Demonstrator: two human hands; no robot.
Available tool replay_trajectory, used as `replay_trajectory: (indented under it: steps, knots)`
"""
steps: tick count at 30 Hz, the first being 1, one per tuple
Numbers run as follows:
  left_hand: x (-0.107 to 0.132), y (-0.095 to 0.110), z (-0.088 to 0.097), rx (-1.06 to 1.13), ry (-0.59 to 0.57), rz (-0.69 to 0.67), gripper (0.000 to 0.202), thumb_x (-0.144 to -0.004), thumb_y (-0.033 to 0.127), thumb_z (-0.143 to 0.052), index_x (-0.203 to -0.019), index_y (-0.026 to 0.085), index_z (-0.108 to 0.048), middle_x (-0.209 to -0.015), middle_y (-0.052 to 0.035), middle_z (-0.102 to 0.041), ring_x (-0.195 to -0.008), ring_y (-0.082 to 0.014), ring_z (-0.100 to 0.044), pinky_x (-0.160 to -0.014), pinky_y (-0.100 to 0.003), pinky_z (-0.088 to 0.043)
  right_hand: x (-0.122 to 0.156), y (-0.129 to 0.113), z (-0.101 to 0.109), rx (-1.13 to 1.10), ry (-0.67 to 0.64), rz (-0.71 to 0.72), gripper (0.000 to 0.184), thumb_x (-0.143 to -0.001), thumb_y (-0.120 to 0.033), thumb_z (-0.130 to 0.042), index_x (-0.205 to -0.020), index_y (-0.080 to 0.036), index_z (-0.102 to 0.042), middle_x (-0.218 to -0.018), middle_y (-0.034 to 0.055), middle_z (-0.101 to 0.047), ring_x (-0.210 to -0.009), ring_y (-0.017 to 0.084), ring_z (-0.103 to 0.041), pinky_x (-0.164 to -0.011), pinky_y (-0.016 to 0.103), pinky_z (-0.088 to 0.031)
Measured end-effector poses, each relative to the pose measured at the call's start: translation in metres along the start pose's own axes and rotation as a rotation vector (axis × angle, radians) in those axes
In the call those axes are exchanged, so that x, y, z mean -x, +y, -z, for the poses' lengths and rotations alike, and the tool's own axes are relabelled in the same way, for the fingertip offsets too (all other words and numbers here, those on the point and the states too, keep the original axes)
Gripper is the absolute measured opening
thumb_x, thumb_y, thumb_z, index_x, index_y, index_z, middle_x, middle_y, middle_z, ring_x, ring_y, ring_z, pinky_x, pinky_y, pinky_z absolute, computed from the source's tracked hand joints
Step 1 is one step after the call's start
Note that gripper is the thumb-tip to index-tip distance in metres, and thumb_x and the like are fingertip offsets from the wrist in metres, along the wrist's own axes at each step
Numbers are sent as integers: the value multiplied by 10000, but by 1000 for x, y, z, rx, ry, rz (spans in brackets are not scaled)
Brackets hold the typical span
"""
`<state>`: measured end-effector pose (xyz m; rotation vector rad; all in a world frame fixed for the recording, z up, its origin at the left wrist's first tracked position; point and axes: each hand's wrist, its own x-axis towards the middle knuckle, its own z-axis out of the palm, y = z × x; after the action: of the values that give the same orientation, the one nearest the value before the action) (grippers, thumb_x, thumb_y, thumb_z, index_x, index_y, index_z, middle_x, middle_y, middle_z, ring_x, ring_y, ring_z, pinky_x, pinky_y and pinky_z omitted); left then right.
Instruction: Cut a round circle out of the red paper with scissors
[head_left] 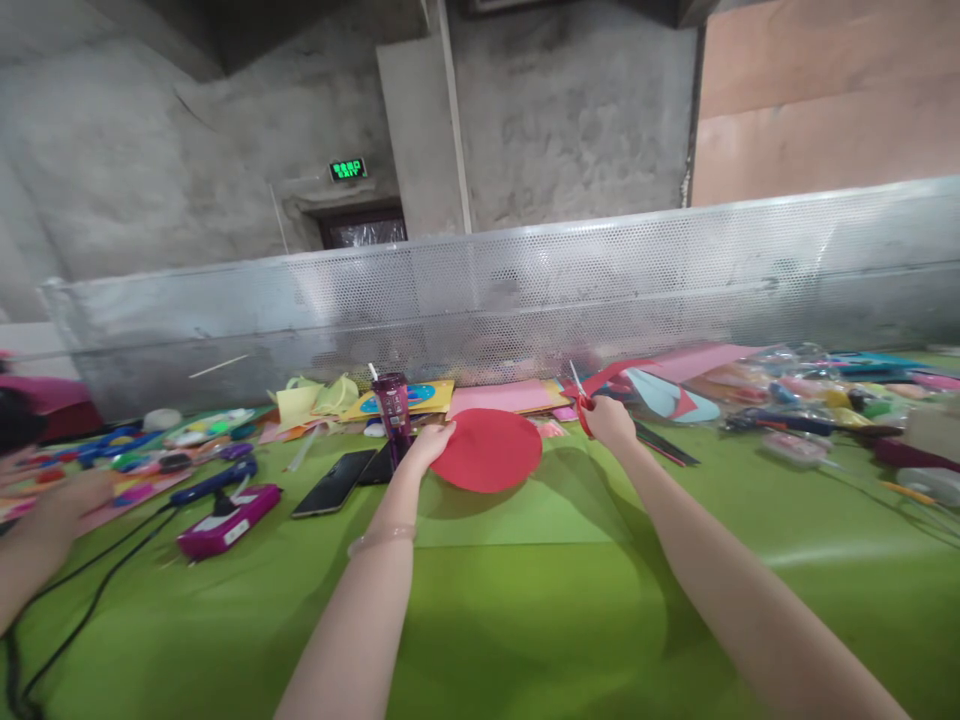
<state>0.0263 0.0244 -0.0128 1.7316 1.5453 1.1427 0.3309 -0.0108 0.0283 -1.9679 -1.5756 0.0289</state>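
Observation:
My left hand [429,442] pinches the left edge of a red paper circle [487,450] and holds it just above the green table cover [525,600]. My right hand [609,420] grips red-handled scissors [580,392], blades pointing up and to the left. A curled strip of red paper [622,370] hangs off to the right of the scissors. The scissors are to the right of the circle, a little apart from its edge.
A purple bottle [393,408] and two dark phones [334,482] lie left of my left hand. Another person's hand [67,500] rests at far left near a magenta device [229,522] with cables. Paper sheets and craft clutter [795,400] line the perforated metal wall.

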Motion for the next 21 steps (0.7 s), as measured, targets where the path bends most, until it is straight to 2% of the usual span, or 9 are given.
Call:
replay_trajectory:
  steps: [3, 7, 11, 21]
  knots:
    - [0, 0, -1, -186, 23, -64, 279, -802, 340, -477, -710, 135, -642, -693, -62, -660, -682, -199, -601, -586, -241, -414, -2, 1, -2, 15, -1, -4, 377, -826, -403, -392, -901, -137, -649, -865, 152, -661, -821, 234, -625, -651, 270, -435]
    - [-2, -3, -3, -396, -5, -71, 342, -819, 340, -442, -591, 133, -589, -551, -43, -592, -543, -174, -551, -498, -241, -351, -5, 3, -5, 30, -3, 4, 372, -823, -387, -389, -903, -137, -653, -883, 151, -661, -822, 237, -626, -664, 287, -442]
    - [-4, -5, -5, -460, -18, -77, 363, -816, 355, -441, -538, 146, -544, -503, -33, -540, -500, -168, -517, -477, -251, -309, -5, 3, -7, 34, -5, 8, 382, -819, -391, -388, -913, -133, -654, -879, 150, -663, -821, 238, -625, -665, 289, -446]
    - [-2, -3, -5, -580, -28, -116, 365, -836, 372, -404, -580, 158, -550, -593, -56, -584, -583, -181, -546, -549, -253, -335, -3, 1, -7, 63, -32, 22, 377, -825, -389, -399, -925, -132, -655, -888, 153, -663, -842, 240, -624, -687, 295, -447]
